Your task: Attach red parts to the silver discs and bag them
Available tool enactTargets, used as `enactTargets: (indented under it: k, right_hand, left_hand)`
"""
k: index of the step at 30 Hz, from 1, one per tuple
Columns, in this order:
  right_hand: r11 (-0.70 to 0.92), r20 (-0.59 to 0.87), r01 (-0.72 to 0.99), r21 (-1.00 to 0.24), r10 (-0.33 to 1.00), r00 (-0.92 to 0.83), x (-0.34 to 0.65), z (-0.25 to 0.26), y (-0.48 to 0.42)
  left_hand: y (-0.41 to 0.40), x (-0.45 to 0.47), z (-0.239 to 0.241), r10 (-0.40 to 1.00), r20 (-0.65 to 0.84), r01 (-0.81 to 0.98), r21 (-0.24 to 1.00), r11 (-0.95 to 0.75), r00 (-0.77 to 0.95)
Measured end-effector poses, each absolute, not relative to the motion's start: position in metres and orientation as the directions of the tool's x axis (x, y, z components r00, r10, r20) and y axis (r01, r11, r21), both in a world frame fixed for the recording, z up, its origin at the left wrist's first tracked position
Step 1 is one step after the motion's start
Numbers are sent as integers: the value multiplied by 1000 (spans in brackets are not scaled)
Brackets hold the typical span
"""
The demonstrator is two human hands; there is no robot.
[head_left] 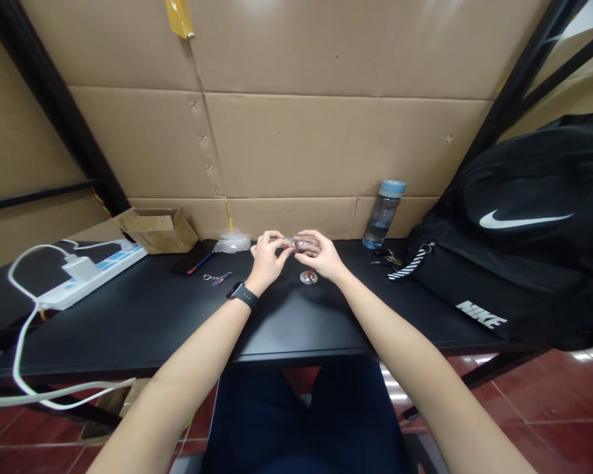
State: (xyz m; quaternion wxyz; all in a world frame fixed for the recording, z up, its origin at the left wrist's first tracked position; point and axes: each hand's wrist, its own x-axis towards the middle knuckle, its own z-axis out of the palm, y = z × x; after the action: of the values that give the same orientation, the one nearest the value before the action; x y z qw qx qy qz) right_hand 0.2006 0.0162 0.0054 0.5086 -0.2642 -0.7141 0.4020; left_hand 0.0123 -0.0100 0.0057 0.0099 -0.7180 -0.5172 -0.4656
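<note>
A small clear stemmed glass (pixel 308 278) stands on the black table, its round foot and a bit of red at the stem showing below my fingers. My right hand (pixel 325 255) is curled around its clear upper part, hiding much of it. On the other side, my left hand (pixel 268 258), with a dark watch at the wrist, has its fingers pinched together by the glass's rim. Something clear and shiny lies between the two hands, but what the left fingers hold is too small to make out. A keychain (pixel 217 278) lies left of my left hand.
At the left are a white power strip (pixel 93 276) with cables, a cardboard box (pixel 158 230), a dark phone (pixel 190 260) and a clear plastic bag (pixel 232 241). A water bottle (pixel 381 217), keys (pixel 388 258) and a black backpack (pixel 518 263) stand or lie right. Cardboard (pixel 286 145) walls the back.
</note>
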Motion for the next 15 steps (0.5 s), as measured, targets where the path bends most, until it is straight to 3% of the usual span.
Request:
enactTargets:
  k: [15]
  right_hand:
    - [491, 490, -106, -864, 776, -396, 196, 0, 15]
  left_hand:
    - [-10, 14, 1, 670, 739, 792, 366, -489, 72]
